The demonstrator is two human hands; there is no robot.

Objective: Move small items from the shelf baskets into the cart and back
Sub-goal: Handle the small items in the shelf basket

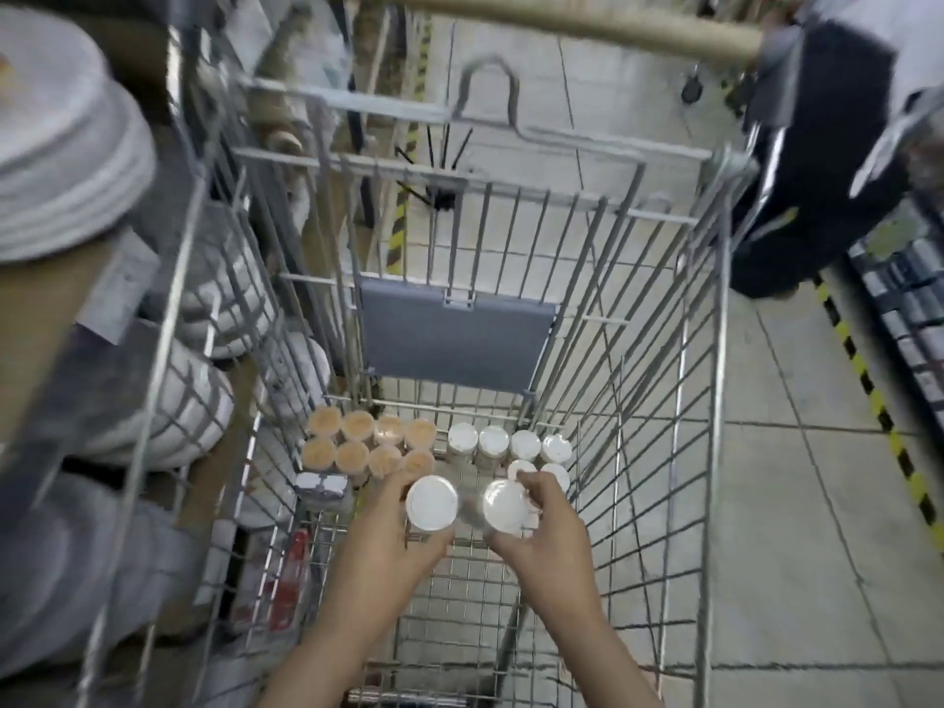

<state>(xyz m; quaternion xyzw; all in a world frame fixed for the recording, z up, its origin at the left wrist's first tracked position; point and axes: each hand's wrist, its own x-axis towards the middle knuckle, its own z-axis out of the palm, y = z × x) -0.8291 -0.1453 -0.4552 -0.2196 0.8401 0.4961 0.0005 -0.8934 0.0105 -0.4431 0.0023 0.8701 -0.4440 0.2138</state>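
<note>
Two white-lidded jars, upright, long axes vertical, inside the wire cart. Left hand wraps the left jar; right hand wraps the right jar. Both sit just nearward of the white-lidded row; orange-lidded jars lie left.

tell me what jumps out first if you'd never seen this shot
Two hands, the left hand and right hand, each hold a white-lidded jar low inside the wire cart. Beyond them on the cart floor stand eight orange-lidded jars at left and more white-lidded ones at right.
</note>
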